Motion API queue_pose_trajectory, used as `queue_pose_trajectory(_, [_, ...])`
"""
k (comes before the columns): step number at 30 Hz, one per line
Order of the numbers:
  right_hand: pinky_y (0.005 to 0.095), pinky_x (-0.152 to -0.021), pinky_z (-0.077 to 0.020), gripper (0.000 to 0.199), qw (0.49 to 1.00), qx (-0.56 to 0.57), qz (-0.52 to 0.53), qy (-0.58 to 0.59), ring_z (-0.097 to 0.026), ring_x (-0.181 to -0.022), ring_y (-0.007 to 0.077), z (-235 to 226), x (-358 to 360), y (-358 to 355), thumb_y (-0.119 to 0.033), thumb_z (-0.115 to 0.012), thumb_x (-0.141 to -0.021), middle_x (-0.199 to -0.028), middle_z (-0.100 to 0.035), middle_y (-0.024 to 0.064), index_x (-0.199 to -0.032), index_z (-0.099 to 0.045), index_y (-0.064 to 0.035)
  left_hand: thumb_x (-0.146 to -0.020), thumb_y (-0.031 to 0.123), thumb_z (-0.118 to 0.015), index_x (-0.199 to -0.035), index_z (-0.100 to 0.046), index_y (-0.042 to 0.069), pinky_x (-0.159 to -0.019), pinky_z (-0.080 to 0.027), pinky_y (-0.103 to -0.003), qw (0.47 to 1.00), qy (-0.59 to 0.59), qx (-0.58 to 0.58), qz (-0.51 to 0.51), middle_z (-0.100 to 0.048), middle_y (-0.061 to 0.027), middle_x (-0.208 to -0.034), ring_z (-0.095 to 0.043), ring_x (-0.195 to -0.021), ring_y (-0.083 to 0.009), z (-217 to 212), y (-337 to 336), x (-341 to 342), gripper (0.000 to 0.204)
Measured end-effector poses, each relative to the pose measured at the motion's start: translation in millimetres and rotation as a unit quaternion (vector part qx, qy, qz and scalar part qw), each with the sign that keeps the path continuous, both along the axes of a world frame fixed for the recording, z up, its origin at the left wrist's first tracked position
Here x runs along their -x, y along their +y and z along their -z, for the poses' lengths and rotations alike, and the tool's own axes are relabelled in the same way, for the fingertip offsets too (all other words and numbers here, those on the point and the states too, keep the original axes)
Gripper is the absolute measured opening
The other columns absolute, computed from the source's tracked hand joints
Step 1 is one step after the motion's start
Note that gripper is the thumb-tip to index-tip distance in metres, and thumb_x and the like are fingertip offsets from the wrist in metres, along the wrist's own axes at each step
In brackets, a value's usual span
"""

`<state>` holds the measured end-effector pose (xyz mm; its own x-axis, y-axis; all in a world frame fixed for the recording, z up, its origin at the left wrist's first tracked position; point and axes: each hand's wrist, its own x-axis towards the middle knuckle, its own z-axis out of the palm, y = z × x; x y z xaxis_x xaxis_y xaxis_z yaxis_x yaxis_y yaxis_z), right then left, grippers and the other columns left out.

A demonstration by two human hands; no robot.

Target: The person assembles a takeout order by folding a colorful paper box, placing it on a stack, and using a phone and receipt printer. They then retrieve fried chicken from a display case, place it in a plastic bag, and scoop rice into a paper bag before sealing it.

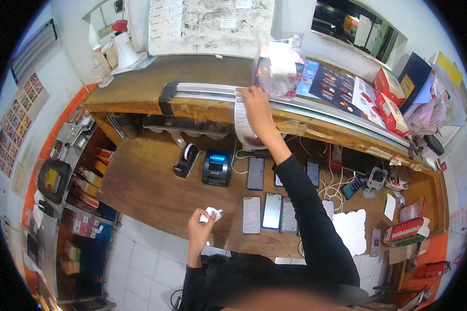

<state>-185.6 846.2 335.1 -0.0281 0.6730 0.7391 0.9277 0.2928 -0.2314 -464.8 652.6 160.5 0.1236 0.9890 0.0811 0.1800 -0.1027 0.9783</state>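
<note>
My right hand (pixel 258 108) reaches up to the metal strip (pixel 207 89) along the raised shelf's front edge. Its fingers close on the top of a long printed paper slip (pixel 241 115) that hangs down over the edge. Low over the desk's near side, my left hand (pixel 198 226) pinches a small crumpled white paper (pixel 213 213). Between the hands stand a black receipt printer (pixel 217 168) with a blue top and a black tape dispenser (pixel 186 161). Several phones lie to their right, one of them (pixel 272 210) with a lit screen; my right sleeve hides part of them.
A clear plastic bag (pixel 279 70) sits on the shelf beside my right hand, with leaflets (pixel 331 88) and red boxes (pixel 390 111) farther right. White cables (pixel 334 189) tangle on the desk near a white sheet (pixel 349 231). A megaphone (pixel 124 52) stands at the far left.
</note>
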Motion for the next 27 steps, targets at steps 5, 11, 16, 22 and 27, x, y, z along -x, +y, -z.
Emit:
queue_pose_trajectory(5, [0.044, -0.089, -0.0428, 0.026, 0.984, -0.148, 0.066, -0.067, -0.05, -0.106, 0.0337, 19.1, 4.2, 2.3, -0.008, -0.065, -0.084, -0.112, -0.056, 0.0127, -0.11, -0.064, -0.0076, -0.088, -0.001, -0.065, -0.099, -0.056, 0.005, -0.076, -0.049, -0.027, 0.991, -0.031, -0.042, -0.121, -0.061, -0.0058, -0.094, -0.059, -0.087, -0.0136, 1.7, -8.5, 45.5, 0.015])
queue_pose_trajectory(11, [0.0459, -0.087, -0.0424, 0.014, 0.987, -0.076, 0.037, -0.134, -0.054, -0.103, 0.0353, 22.9, 17.0, 0.2, -0.01, -0.058, -0.089, -0.107, -0.058, 0.0156, -0.101, -0.062, -0.0033, -0.089, -0.004, -0.06, -0.128, -0.054, 0.007, -0.088, -0.048, -0.032, 0.965, 0.007, -0.072, -0.25, -0.063, -0.0086, -0.107, -0.062, -0.098, -0.02, 3.3, -22.0, 127.2, 0.041])
queue_pose_trajectory(16, [0.0498, -0.112, -0.0329, 0.034, 0.985, 0.01, 0.092, -0.143, -0.047, -0.128, 0.0429, 56.3, -6.8, 15.0, -0.013, -0.048, -0.095, -0.126, -0.057, 0.0268, -0.122, -0.06, 0.0027, -0.095, 0.001, -0.055, -0.099, -0.07, -0.001, -0.087, -0.047, -0.031, 0.949, 0.118, -0.07, -0.284, -0.067, -0.0123, -0.1, -0.063, -0.096, -0.0254, -19.6, -57.9, 221.6, 0.016])
queue_pose_trajectory(22, [0.0509, -0.111, -0.0323, 0.043, 0.825, -0.022, 0.293, -0.484, -0.044, -0.131, 0.0427, 74.6, -41.3, 35.4, -0.019, -0.047, -0.1, -0.142, -0.044, 0.0291, -0.136, -0.046, 0.0047, -0.104, 0.018, -0.04, -0.134, -0.056, -0.001, -0.113, -0.03, -0.034, 0.895, -0.014, -0.151, -0.418, -0.059, -0.0134, -0.135, -0.049, -0.13, -0.0232, -73.7, -123.2, 341.3, 0.038])
queue_pose_trajectory(27, [0.0521, -0.104, -0.0363, 0.038, 0.943, -0.23, 0.234, -0.05, -0.049, -0.121, 0.0437, 91.0, 77.6, 14.1, -0.021, -0.047, -0.102, -0.133, -0.049, 0.0291, -0.128, -0.049, 0.0064, -0.106, 0.042, -0.026, -0.15, -0.032, -0.001, -0.107, -0.043, -0.039, 0.886, -0.179, -0.176, -0.391, -0.032, -0.0157, -0.156, -0.04, -0.138, -0.0247, -106.4, -188.8, 457.0, 0.062])
